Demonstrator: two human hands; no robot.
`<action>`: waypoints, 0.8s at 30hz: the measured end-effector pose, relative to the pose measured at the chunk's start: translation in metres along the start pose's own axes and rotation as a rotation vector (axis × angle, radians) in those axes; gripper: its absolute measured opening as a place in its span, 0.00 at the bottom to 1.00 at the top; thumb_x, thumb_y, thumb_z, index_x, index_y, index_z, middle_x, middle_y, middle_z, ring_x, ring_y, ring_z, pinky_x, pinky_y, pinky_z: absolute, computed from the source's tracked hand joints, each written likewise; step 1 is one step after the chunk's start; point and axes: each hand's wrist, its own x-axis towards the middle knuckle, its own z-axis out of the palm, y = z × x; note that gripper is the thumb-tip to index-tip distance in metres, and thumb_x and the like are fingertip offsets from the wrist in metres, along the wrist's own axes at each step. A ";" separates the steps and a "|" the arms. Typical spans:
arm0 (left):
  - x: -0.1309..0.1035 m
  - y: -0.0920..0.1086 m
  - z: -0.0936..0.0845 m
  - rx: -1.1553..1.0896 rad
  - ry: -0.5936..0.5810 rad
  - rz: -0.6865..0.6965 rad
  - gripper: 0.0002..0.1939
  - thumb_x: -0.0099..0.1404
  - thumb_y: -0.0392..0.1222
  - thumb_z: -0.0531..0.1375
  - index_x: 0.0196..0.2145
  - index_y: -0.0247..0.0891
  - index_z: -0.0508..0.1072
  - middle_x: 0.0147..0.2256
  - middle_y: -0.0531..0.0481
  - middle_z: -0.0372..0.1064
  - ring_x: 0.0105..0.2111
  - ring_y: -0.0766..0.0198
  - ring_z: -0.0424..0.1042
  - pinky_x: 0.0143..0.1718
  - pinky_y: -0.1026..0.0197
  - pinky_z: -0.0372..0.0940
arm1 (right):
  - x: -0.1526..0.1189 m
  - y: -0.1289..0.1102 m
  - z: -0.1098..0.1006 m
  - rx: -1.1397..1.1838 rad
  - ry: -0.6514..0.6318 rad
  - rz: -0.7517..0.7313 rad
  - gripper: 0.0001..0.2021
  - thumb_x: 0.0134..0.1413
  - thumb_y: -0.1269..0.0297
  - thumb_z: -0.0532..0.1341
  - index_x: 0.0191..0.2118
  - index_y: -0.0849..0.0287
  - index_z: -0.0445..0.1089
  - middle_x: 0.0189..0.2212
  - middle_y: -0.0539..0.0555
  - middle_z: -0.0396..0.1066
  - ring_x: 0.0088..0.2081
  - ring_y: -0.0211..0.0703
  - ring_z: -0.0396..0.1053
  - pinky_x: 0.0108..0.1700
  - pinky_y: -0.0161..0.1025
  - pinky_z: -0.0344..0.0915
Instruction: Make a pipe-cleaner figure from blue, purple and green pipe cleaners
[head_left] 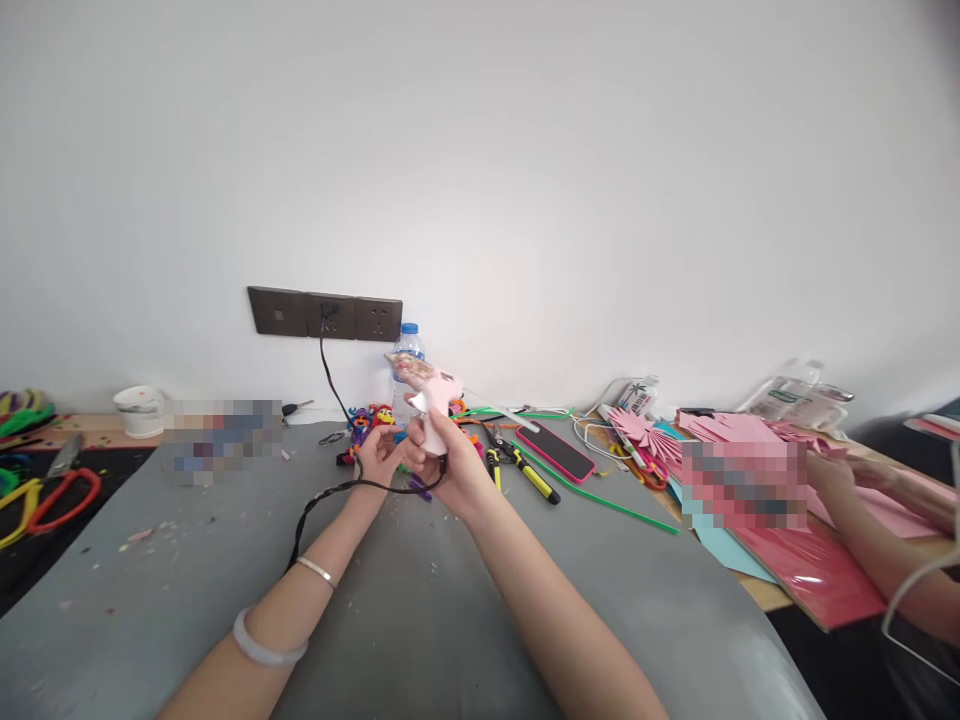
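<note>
My right hand (456,462) is wrapped round the handle of a pink and white hot glue gun (444,390), its nozzle end pointing up and to the left. A clear glue stick (499,412) sticks out of its back. Just left of it, my left hand (381,458) has its fingers drawn together by a cluster of colourful fuzzy pipe-cleaner figures (367,418); what it pinches, if anything, I cannot make out. The gun's black cord (330,490) passes over my left wrist. Behind the gun stands a plastic water bottle (409,345) with a blue cap.
Yellow-black pliers (536,475), a pink-edged phone (556,452) and a green pipe cleaner (622,508) lie right. Scissors (71,490) and a white cup (140,410) are left. At right, another person's hands (840,480) handle pink paper. Wall sockets (326,314) hold a plug.
</note>
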 end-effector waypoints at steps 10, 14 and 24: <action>-0.005 0.007 0.002 -0.045 0.083 -0.023 0.21 0.46 0.50 0.71 0.33 0.38 0.70 0.26 0.52 0.72 0.23 0.66 0.71 0.23 0.65 0.66 | -0.027 0.019 -0.038 0.035 0.128 0.008 0.17 0.51 0.51 0.63 0.42 0.54 0.62 0.23 0.44 0.56 0.22 0.34 0.58 0.25 0.33 0.60; -0.007 0.009 0.002 -0.026 0.090 -0.026 0.19 0.48 0.49 0.70 0.35 0.37 0.71 0.27 0.52 0.72 0.24 0.66 0.71 0.23 0.65 0.66 | -0.032 0.031 -0.054 -0.104 0.100 -0.026 0.22 0.53 0.47 0.62 0.47 0.56 0.62 0.20 0.43 0.57 0.18 0.32 0.56 0.21 0.31 0.55; -0.006 0.012 -0.004 0.026 0.080 -0.029 0.17 0.50 0.46 0.69 0.36 0.37 0.73 0.26 0.52 0.72 0.27 0.64 0.72 0.28 0.62 0.68 | -0.035 0.046 -0.082 -0.281 0.161 0.000 0.23 0.58 0.42 0.56 0.41 0.62 0.64 0.12 0.40 0.54 0.10 0.28 0.48 0.14 0.28 0.43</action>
